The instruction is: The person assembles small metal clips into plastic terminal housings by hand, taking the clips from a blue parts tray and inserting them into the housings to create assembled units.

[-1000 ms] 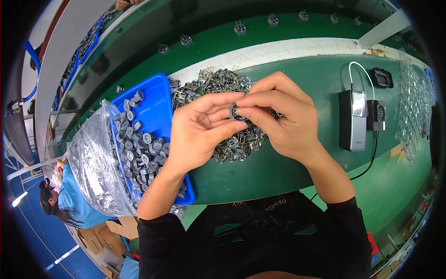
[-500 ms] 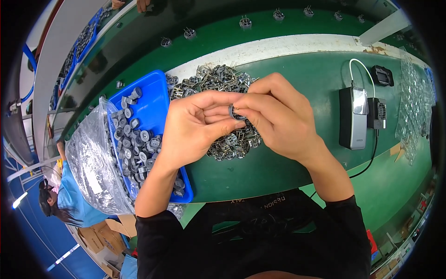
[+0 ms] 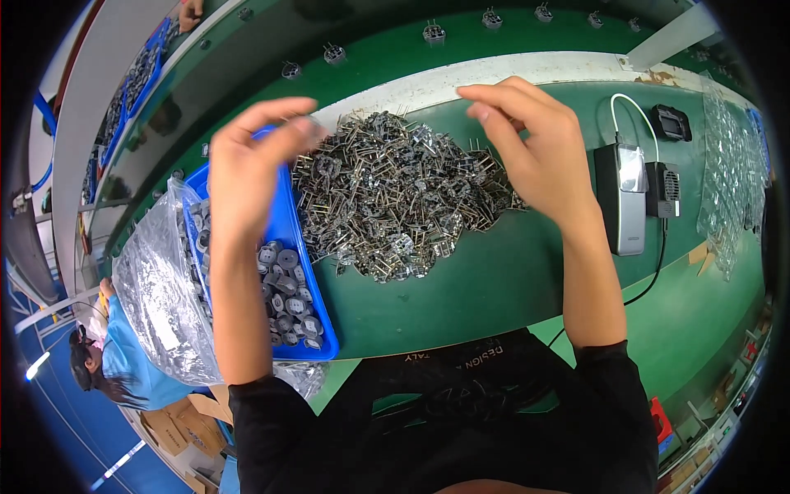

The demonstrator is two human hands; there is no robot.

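Over the blue bin (image 3: pixel 331 336) hovers my left hand (image 3: pixel 247 165), blurred by motion. A small grey part (image 3: pixel 318 130), smeared in the picture, shows between its thumb and index fingertips. My right hand (image 3: pixel 539 140) is raised above the right side of the pile, fingers stretched forward, thumb apart from them and nothing held. Between the hands lies a heap of small metal-pinned components (image 3: pixel 403 198) on the green table. The bin holds many round grey plastic parts (image 3: pixel 288 284), partly covered by my left forearm.
A clear plastic bag (image 3: pixel 156 288) lies along the bin's left side. To the right stand a grey-black device (image 3: pixel 621 202) with a white cable and a black adapter (image 3: pixel 663 189). Single components (image 3: pixel 434 33) line the green strip beyond the white ledge. A person in blue (image 3: pixel 136 354) is at far left.
My hands have parted from their joined hold on a grey ring-shaped part. The left moved left over the bin, the right moved right and up, uncovering the heap.
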